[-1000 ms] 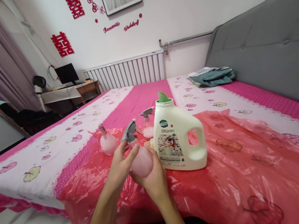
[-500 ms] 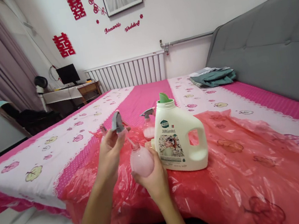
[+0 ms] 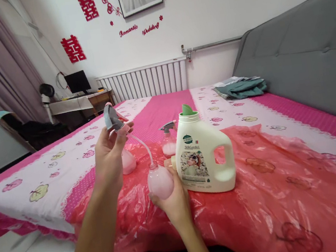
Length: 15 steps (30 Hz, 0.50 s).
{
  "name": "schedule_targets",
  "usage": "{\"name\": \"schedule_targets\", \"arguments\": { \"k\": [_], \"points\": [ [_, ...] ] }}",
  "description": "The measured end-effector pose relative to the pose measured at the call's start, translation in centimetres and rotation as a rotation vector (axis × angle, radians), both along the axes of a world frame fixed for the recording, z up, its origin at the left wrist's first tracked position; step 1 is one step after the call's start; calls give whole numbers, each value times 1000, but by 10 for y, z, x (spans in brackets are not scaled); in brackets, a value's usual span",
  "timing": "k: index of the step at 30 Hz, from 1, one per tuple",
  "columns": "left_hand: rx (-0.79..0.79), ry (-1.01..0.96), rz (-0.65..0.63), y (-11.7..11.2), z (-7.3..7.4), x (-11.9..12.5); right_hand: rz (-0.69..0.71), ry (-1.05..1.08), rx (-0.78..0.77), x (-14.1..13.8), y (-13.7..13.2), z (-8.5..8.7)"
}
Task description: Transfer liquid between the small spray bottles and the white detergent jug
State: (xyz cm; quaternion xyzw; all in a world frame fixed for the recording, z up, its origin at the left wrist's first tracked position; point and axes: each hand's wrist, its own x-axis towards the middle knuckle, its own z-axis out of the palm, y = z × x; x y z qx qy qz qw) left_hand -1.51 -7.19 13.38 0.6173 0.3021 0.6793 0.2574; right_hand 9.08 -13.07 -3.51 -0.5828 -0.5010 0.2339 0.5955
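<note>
My left hand is closed around the pink collar of a grey spray head, held up and to the left. From it a thin clear tube bends down into the mouth of a round spray bottle with milky pink liquid. My right hand wraps the bottle's right side and base. Just right of it stands a cream detergent jug with a green spout in its open neck. Behind sit a second spray bottle with its head on and another pink bottle, partly hidden by my left hand.
Red plastic sheeting covers the near part of the bed. A pale cap shows beside the jug. Folded clothes lie near the grey headboard. A desk with a monitor stands at the back left.
My left hand has moved up and left with the spray head, and more of the tube shows above the bottle's mouth. My right hand and the bottle stay nearly in place.
</note>
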Motion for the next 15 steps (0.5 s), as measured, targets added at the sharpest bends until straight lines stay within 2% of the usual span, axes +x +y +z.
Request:
{"name": "schedule_targets", "arguments": {
  "k": [15],
  "points": [
    [13,-115,2,3,6,6,-23,-17,-18,-1,2,-5]
  ]
}}
